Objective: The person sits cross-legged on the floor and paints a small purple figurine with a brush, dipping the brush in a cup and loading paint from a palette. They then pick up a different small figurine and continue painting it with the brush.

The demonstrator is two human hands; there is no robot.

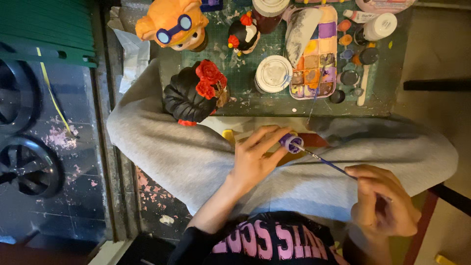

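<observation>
Left hand (255,157) pinched a small purple-rimmed paint pot (292,143) at its fingertips, while the right hand (382,201), fingers curled together, gripped a thin blue paintbrush (326,162) dipped in.

A paint-spattered green table (245,100) carries an orange goggled figurine (171,23) at far left, a black-haired figurine with red flowers (196,93) near its front edge, a small black figurine (244,33), a white lid (273,73), and a paint palette (314,54) with small pots (349,77) to the right.
</observation>
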